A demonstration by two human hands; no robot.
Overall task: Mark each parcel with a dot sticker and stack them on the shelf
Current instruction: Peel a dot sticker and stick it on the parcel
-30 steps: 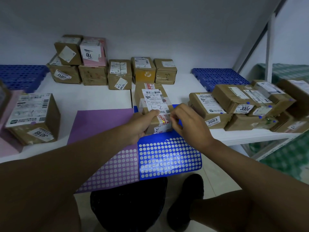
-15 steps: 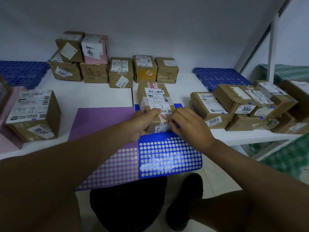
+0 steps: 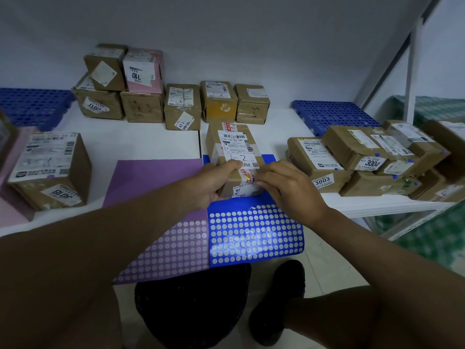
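Note:
A brown parcel (image 3: 232, 144) with a white label marked "1-2" lies in the middle of the white shelf (image 3: 151, 144), its near end on the blue dot-sticker sheet (image 3: 254, 238). My left hand (image 3: 208, 182) grips the parcel's near left corner, thumb on top. My right hand (image 3: 286, 187) has its fingertips on the parcel's near right edge; whether a sticker lies under them is hidden. A purple dot-sticker sheet (image 3: 161, 187) lies to the left of the blue one.
Several brown parcels and a pink one (image 3: 144, 71) are stacked along the back wall. A big box (image 3: 50, 167) stands at the left. Parcels with blue dots, labelled 3003 (image 3: 315, 165) and 3004, pile at the right. Blue perforated mats (image 3: 332, 117) lie at both back corners.
My right hand has moved down from above the parcel's near right corner onto its edge. My left hand keeps its hold. The view has shifted slightly.

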